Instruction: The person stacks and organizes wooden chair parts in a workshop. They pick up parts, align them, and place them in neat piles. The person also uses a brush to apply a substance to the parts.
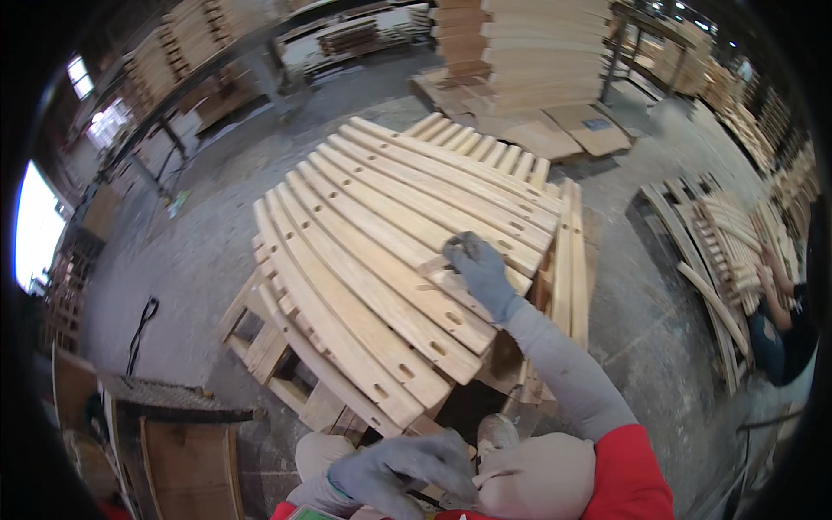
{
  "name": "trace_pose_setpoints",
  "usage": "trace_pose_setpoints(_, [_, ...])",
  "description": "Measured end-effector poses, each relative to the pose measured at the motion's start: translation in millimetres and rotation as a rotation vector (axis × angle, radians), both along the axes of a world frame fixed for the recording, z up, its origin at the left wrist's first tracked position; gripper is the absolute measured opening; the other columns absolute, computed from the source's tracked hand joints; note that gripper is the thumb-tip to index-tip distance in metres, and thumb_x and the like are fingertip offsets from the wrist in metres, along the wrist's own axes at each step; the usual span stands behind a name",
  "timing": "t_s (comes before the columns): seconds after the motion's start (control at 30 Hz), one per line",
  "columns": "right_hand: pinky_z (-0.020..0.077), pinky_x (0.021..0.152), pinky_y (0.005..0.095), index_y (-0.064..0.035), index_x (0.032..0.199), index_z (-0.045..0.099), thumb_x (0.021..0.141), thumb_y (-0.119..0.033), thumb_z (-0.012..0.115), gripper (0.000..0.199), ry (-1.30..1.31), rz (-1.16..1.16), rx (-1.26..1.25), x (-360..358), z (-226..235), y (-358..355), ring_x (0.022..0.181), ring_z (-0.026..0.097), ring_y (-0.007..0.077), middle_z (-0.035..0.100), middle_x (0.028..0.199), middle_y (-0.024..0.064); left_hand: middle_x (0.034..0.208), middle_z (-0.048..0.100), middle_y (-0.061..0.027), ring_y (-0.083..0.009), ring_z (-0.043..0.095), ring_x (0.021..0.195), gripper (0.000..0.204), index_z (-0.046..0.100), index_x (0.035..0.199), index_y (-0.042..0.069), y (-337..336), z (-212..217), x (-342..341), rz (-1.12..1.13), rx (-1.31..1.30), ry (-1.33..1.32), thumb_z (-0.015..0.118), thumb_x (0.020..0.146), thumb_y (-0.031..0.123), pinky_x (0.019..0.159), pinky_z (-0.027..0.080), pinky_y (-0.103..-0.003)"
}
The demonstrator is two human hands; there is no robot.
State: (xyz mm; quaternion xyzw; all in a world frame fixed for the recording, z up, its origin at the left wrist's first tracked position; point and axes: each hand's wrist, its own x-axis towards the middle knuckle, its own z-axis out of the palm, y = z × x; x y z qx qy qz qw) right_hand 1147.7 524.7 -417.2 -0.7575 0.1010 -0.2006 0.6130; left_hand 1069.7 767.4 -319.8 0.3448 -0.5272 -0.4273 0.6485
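Observation:
A stack of long curved wooden slats [381, 234] with slots near their ends lies fanned out on a low wooden pallet [260, 342] in front of me. My right hand [477, 270], in a grey glove with a grey sleeve, reaches forward and grips the end of one slat near the stack's right side. My left hand [399, 472], also in a grey glove, stays low by my knees at the bottom of the view, fingers curled; whether it holds anything I cannot tell.
More slats stand on edge [568, 251] along the pallet's right side. Tall stacks of wooden boards [537, 52] rise behind, and further slat piles [728, 234] lie at right, where another person [780, 321] works. A wooden cabinet [173, 442] stands at lower left on the concrete floor.

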Motion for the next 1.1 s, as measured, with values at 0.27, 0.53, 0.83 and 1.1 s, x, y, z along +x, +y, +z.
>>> trace_pose_setpoints(0.27, [0.0469, 0.068, 0.0224, 0.0016, 0.097, 0.058, 0.091, -0.016, 0.054, 0.019, -0.024, 0.045, 0.12, 2.2, -14.6, -7.1, 0.074, 0.057, 0.0091, 0.062, 0.084, 0.0043, 0.085, 0.057, -0.0117, -0.0275, 0.052, 0.078, 0.034, 0.068, 0.094, -0.001, 16.1, -8.2, -24.3, -0.177, -0.143, 0.27, 0.071, 0.081, 0.031, 0.072, 0.041, -0.041])
trace_pose_setpoints(0.53, [0.0477, 0.066, 0.0228, -0.0006, 0.097, 0.057, 0.092, -0.02, 0.056, 0.021, -0.02, 0.049, 0.168, 2.4, -13.8, -10.0, 0.073, 0.056, 0.0089, 0.058, 0.083, 0.0031, 0.083, 0.057, -0.0105, -0.0247, 0.05, 0.079, 0.026, 0.068, 0.091, -0.001, 29.3, 12.8, -18.9, -0.087, -0.164, 0.276, 0.073, 0.078, 0.021, 0.072, 0.039, -0.037])
trace_pose_setpoints(0.83, [0.0467, 0.065, 0.0229, -0.0025, 0.095, 0.056, 0.092, -0.021, 0.056, 0.018, -0.032, 0.065, 0.094, 2.4, -20.2, -11.2, 0.071, 0.055, 0.0088, 0.056, 0.082, 0.0019, 0.079, 0.055, -0.0089, -0.0215, 0.047, 0.08, 0.02, 0.068, 0.088, -0.002, 42.0, 37.1, -20.9, 0.067, -0.182, 0.319, 0.074, 0.074, 0.011, 0.071, 0.036, -0.033])
trace_pose_setpoints(1.1, [0.0464, 0.064, 0.0247, -0.0011, 0.095, 0.058, 0.092, -0.025, 0.057, 0.024, -0.044, 0.05, 0.084, 1.0, -10.9, -5.0, 0.07, 0.055, 0.0109, 0.058, 0.081, 0.0054, 0.081, 0.055, -0.0084, -0.0224, 0.048, 0.077, 0.02, 0.069, 0.086, -0.001, 41.7, 58.3, -20.0, 0.121, -0.215, 0.131, 0.072, 0.078, 0.017, 0.069, 0.037, -0.034])
